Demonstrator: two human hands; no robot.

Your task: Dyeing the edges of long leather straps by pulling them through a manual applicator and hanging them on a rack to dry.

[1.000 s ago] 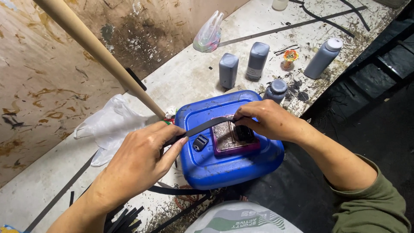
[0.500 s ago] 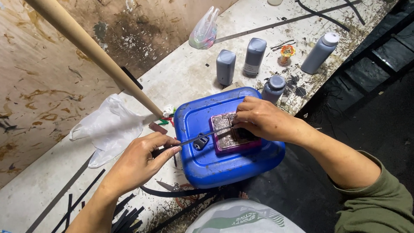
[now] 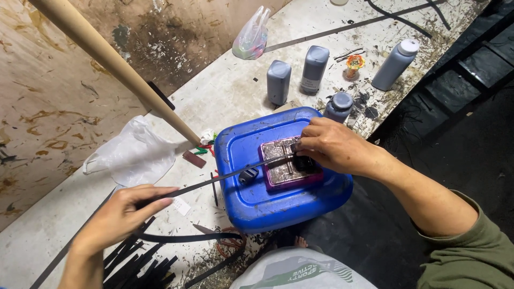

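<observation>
The black strip (image 3: 225, 176) now runs long and taut across the blue canister (image 3: 284, 198), far more of it showing than a second ago. The left hand (image 3: 120, 217) has pulled back toward seven o'clock, fingers pinched shut on the strip's end. The right hand (image 3: 334, 147) stays put, fingertips pressing the strip against the purple block (image 3: 289, 171) (one block, atop the canister). Out at twelve o'clock: four grey bottles (image 3: 279, 81). At ten o'clock, one wooden pole (image 3: 118, 64), and two plastic bags (image 3: 134, 152) on the bench.
</observation>
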